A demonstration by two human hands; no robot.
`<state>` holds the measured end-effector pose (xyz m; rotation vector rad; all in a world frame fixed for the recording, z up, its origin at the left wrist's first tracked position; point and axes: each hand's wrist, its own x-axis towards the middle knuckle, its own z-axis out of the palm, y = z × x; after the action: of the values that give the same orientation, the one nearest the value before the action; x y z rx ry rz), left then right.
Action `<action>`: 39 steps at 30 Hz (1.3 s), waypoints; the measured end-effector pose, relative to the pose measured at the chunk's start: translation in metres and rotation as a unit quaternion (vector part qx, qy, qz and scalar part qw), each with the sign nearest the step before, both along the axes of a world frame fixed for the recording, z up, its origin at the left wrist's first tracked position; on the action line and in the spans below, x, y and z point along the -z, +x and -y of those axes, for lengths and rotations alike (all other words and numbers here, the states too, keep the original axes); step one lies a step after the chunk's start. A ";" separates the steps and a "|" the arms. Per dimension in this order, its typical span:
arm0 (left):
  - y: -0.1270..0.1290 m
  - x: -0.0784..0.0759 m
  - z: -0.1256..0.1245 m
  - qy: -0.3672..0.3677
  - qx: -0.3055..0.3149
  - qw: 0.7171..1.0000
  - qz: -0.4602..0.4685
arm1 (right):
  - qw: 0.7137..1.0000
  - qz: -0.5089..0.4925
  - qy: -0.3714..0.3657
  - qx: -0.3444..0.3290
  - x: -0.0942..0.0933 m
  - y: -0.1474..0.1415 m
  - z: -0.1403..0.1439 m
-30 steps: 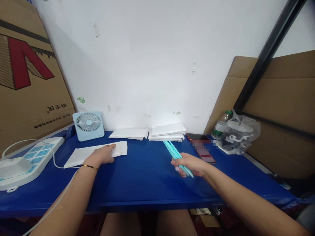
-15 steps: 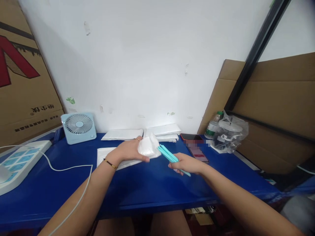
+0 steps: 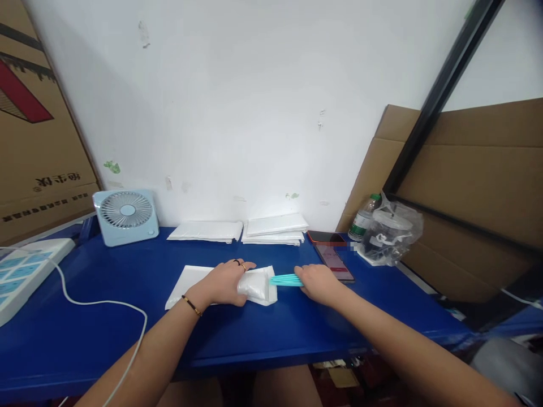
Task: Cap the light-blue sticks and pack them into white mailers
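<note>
My left hand grips a long white padded envelope lying on the blue table. Its right end bulges between my thumb and fingers, with a flap beyond. In my right hand is a bundle of thin turquoise sticks, held level and pointing left. Their tips meet the envelope's mouth; how far they reach inside cannot be seen. My right fingers cover the other end of the bundle.
Two stacks of white envelopes, a left one and a right one, lie by the wall. A light-blue fan and power strip are left. Phones, a bottle and a bagged cup stand right.
The envelope has come down flat onto the table, toward me. The turquoise sticks have swung from slanting to level, their tips now at the envelope's mouth.
</note>
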<state>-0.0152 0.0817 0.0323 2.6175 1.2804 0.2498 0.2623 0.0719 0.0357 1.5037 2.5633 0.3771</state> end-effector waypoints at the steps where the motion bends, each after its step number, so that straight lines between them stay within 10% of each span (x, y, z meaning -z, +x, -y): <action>1: 0.000 -0.001 0.000 -0.007 -0.001 1.000 0.019 | 1.000 0.005 0.011 -0.004 0.001 -0.002 -0.002; 11: 0.019 0.001 -0.002 -0.030 0.022 0.987 0.158 | 0.998 0.016 0.044 -0.050 -0.007 -0.047 -0.007; 23: 0.048 0.007 0.005 0.069 -0.072 0.995 -0.028 | 0.988 -0.115 -0.061 -0.079 -0.026 -0.069 -0.012; 26: 0.045 0.002 0.004 0.050 -0.080 0.996 -0.006 | 0.923 -0.342 -0.142 -0.103 -0.030 -0.044 -0.008; 30: 0.047 -0.002 0.004 0.041 -0.076 0.996 0.016 | 0.695 -0.705 -0.138 0.018 -0.004 -0.036 -0.004; 32: 0.052 -0.002 0.005 0.044 -0.067 0.996 0.028 | 0.638 -0.754 -0.137 0.079 0.016 -0.050 -0.002; 39: 0.037 0.004 0.011 0.021 -0.023 0.999 -0.015 | 0.714 -0.670 -0.147 0.136 0.033 -0.064 0.007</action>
<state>0.0215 0.0703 0.0281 2.6388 1.3616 0.2481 0.1979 0.0649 0.0030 2.4404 2.7170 -1.7020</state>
